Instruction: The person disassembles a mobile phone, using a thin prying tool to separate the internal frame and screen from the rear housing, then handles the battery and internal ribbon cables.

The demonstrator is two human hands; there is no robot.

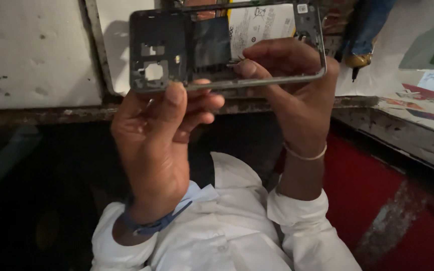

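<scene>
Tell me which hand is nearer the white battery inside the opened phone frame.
Right. The right hand grips the phone frame directly below the white battery; the left hand holds the frame's opposite end, farther away.

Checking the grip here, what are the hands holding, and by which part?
Both hold an opened phone: left hand pinches its lower edge, right hand grips its right end.

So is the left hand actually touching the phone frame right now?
Touching. The head view shows the left hand with its thumb pressed on the lower edge of the phone frame; the right hand grips it too.
</scene>
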